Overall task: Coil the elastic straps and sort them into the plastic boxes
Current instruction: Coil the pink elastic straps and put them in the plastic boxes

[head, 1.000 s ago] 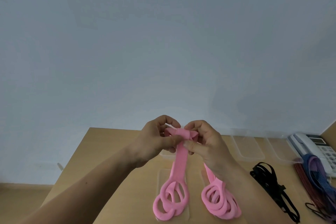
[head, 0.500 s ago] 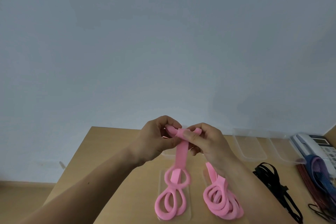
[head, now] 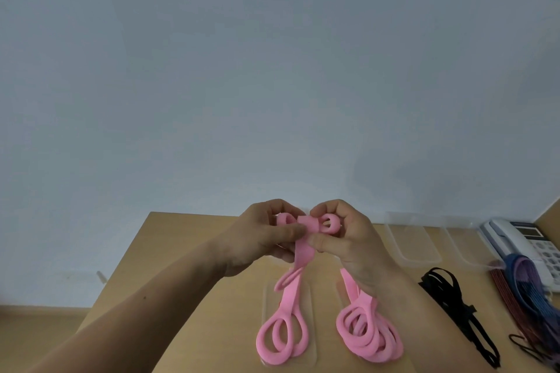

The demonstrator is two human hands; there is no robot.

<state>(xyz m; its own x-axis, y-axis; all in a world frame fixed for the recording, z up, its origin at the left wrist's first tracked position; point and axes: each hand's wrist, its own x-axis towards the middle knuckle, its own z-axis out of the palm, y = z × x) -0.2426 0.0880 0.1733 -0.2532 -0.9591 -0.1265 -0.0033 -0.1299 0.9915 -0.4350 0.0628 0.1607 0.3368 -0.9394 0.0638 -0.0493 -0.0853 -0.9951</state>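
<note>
Left hand (head: 260, 239) pinches the pink strap (head: 292, 297) between thumb and curled fingers, raised above the table (head: 188, 251). Right hand (head: 354, 242), touching it, grips the strap's small rolled coil. Loose pink loops trail down to the near tabletop. Clear boxes (head: 412, 251) lie far right.

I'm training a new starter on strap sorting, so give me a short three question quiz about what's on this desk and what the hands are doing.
1. True or false: the left hand and right hand both pinch the pink elastic strap.
2. Which lies nearest the white desk telephone? A pink coils; B blue and purple elastic straps; C black straps.
3. Fill in: the light brown wooden table carries a ___ plastic box near its back edge.
Key: 1 true; 2 B; 3 clear.
</note>
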